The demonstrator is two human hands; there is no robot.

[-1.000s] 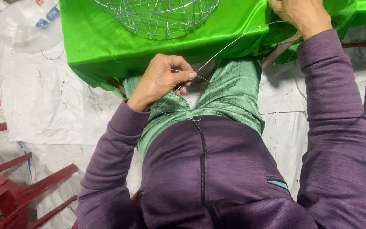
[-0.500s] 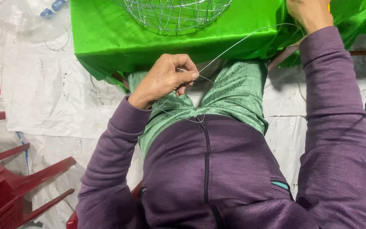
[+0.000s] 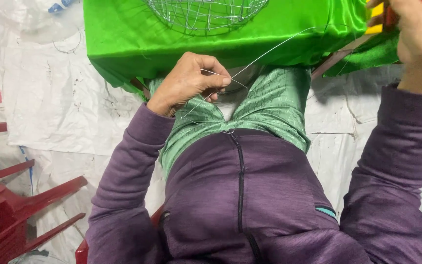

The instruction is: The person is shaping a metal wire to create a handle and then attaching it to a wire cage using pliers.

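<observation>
Left hand (image 3: 189, 83): fingers pinched on a thin silver wire (image 3: 269, 50) over the lap.
Right hand (image 3: 413, 39): raised at the frame edge; grip unclear, partly cut off.
Wire: stretches up over the green satin cloth (image 3: 123, 39).
Technique: keep it taut, kink-free.
Nearby: dome-shaped wire mesh frame (image 3: 206, 12).

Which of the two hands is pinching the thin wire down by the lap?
The left hand: its fingertips pinch the thin wire just below the green cloth. The right hand is raised at the upper right instead.
</observation>
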